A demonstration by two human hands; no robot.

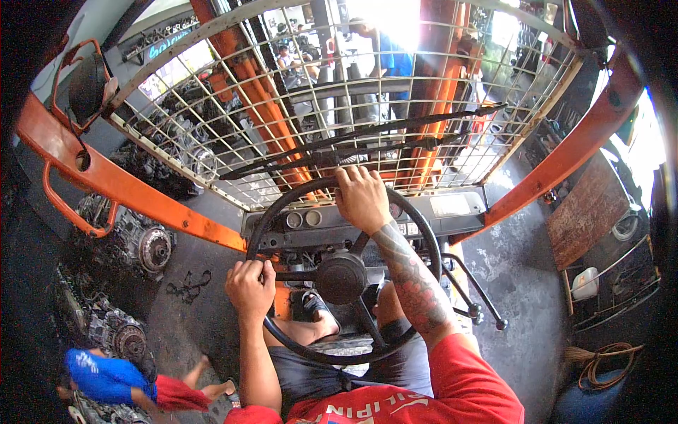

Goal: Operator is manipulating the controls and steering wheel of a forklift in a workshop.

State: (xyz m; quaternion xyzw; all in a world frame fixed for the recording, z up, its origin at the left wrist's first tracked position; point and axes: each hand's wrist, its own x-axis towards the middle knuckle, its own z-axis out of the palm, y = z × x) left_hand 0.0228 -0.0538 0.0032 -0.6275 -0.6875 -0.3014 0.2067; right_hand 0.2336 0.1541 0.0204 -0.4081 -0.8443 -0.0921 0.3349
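In the head view, the steering wheel stands right before you, between your lap and the dashboard, its hub about level with your knees. Your left hand closes on the near-left part of the rim, fingers curled into a fist with the thumb showing on top. Your right hand grasps the far, top part, palm down, its fingers bent over the rim; their tips are hidden, so you cannot tell how tightly they press. Held apart like this, the two hands probably give you leverage to turn the wheel while steadying it.

The levers stand at the right, just beside the wheel and apart from your fingers, presumably placed for a short reach. Beyond the dashboard, a wire mesh guard stands between you and the orange mast rails, likely as a shield that you can see through. Black straps run slantwise across it. To the left, outside the orange frame, a person in a blue shirt bends low near greasy machine parts.
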